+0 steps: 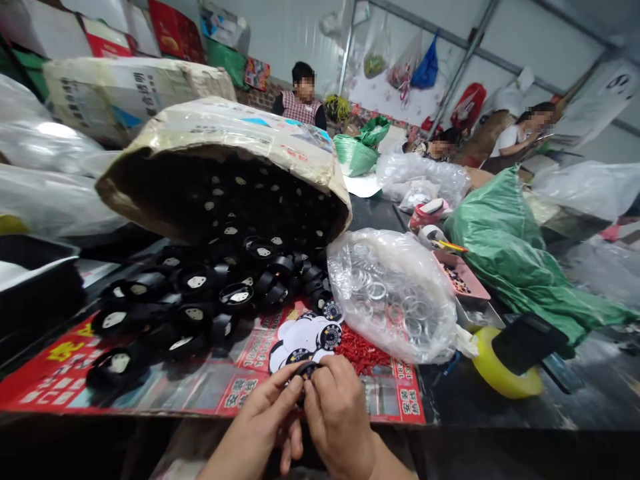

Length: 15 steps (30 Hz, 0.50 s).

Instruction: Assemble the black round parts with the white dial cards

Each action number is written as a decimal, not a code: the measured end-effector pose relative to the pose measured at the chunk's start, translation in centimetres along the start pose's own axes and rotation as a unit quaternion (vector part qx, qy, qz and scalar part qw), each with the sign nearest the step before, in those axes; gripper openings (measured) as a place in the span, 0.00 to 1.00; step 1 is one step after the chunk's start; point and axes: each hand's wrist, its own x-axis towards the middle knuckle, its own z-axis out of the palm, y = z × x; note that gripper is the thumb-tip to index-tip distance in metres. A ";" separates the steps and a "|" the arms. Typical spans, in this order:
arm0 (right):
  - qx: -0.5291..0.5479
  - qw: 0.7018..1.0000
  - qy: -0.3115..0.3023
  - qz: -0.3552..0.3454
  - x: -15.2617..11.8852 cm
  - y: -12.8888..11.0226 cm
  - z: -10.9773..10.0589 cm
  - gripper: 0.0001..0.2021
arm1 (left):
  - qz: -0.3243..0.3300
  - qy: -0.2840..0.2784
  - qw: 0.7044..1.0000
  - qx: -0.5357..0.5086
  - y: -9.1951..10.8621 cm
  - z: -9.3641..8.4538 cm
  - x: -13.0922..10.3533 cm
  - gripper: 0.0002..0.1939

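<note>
Near the front edge of the table, my left hand (267, 410) and my right hand (340, 413) are closed around a small black round case (309, 367). Fingers of both hands press at its rim and hide much of it. Just beyond them lies a pile of round printed dials (300, 337), some white side up, others showing black faces. Beside the dials is a heap of small red pieces (357, 347). Many black round cases (195, 280) with pale patches inside spread to the left, spilling from the mouth of a large sack (240, 123).
A clear plastic bag of transparent rings (380, 247) stands right of centre. Farther right are a pink tray (467, 277) of tiny parts, a yellow tape roll (505, 380) and a green sack (505, 233). A black bin (37, 287) sits at left. Several people sit beyond the table.
</note>
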 end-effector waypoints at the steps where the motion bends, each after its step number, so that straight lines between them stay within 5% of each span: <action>1: -0.008 1.000 0.005 0.003 0.1 0.0 0.1 0.11 | -0.010 0.002 1.000 -0.019 -0.1 0.2 0.0 0.23; 4: 0.002 1.000 -0.010 0.011 0.7 1.0 -0.7 0.11 | -0.036 0.025 0.996 -0.073 -0.1 0.4 0.1 0.18; 7: -0.046 0.998 -0.004 0.045 2.0 4.7 -3.3 0.10 | -0.023 0.070 0.993 -0.091 0.4 -0.1 0.2 0.19; 12: -0.217 0.966 -0.001 0.142 3.9 13.3 -7.0 0.05 | 0.046 0.112 0.992 0.045 0.4 -1.4 0.6 0.27; 15: -0.273 0.951 -0.026 0.146 4.1 15.9 -7.2 0.02 | 0.051 0.097 0.989 0.098 0.2 -1.4 0.6 0.24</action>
